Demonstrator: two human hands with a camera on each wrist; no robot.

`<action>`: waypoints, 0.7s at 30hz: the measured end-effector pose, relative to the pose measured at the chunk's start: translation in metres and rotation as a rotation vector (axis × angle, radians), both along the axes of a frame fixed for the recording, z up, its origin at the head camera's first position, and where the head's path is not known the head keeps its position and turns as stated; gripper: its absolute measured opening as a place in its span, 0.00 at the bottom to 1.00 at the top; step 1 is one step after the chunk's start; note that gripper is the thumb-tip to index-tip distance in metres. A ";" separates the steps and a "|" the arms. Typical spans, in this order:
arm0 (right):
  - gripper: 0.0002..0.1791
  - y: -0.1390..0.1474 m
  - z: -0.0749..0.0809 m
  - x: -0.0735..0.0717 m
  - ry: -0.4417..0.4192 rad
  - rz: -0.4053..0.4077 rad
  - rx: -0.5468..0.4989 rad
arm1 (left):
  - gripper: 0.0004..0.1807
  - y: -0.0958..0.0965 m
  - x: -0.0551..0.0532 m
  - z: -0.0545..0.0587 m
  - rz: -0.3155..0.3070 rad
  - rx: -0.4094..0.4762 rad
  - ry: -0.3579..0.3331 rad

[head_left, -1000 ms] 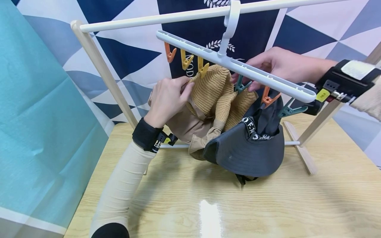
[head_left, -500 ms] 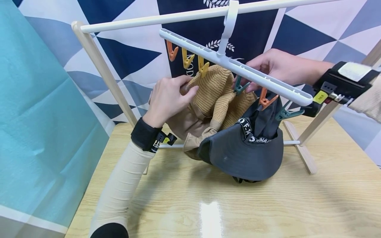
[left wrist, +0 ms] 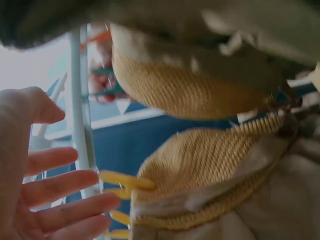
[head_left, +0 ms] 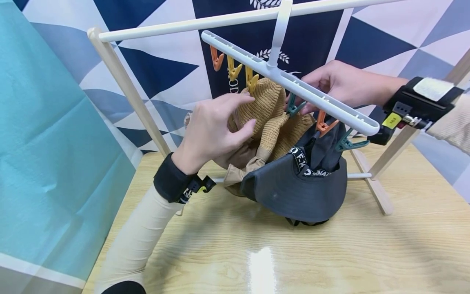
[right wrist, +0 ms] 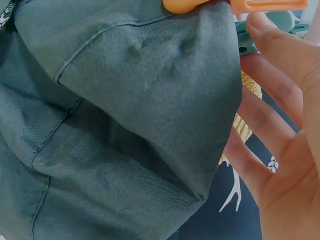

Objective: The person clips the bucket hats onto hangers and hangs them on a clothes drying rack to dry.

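A tan knit hat with a beige fabric brim (head_left: 262,104) hangs from the white clip hanger (head_left: 312,92). A yellow clip (head_left: 252,79) holds its left edge and a green clip (head_left: 292,107) its right side. My left hand (head_left: 216,126) is beside the hat, thumb and fingers spread, holding nothing; the left wrist view shows its straight fingers near the yellow clips (left wrist: 132,181). My right hand (head_left: 345,83) reaches behind the hanger and pinches the green clip between thumb and finger. Just below hangs a dark grey hat (head_left: 304,192).
The hanger hooks over a white rail (head_left: 191,26) on a wooden stand (head_left: 126,87). An orange clip (head_left: 323,124) and another green clip (head_left: 349,141) hold the dark hat. Another orange clip (head_left: 216,59) hangs at the left end. Below is a wooden tabletop (head_left: 205,249).
My left hand has let go of the knit hat's edge and drawn back toward me, its fingers spreading. The hanger has turned slightly, its right end coming lower and left. The right hand stays at the green clip.
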State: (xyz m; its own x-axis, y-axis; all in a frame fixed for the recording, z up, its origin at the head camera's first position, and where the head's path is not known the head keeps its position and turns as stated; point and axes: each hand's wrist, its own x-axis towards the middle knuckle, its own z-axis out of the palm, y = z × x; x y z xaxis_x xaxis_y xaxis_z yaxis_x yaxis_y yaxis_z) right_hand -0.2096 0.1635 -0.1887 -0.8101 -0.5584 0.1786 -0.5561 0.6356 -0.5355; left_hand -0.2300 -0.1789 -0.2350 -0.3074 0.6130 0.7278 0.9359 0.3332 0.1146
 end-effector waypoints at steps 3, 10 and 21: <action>0.20 -0.001 0.000 0.001 0.000 -0.002 0.001 | 0.25 0.000 0.005 0.003 -0.025 -0.057 -0.039; 0.20 0.001 -0.003 0.000 0.000 -0.020 -0.002 | 0.36 -0.001 0.014 0.010 0.029 -0.288 -0.237; 0.19 -0.002 -0.003 0.003 0.059 0.013 0.008 | 0.44 -0.014 0.020 0.002 0.107 -0.384 -0.359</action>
State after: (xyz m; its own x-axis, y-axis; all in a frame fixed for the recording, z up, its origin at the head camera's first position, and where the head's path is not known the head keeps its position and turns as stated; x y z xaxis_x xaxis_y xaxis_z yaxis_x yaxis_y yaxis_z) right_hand -0.2061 0.1614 -0.1917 -0.7908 -0.5707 0.2213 -0.5950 0.6320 -0.4966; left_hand -0.2104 -0.1927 -0.2326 -0.5715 0.7658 0.2947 0.8184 0.5059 0.2725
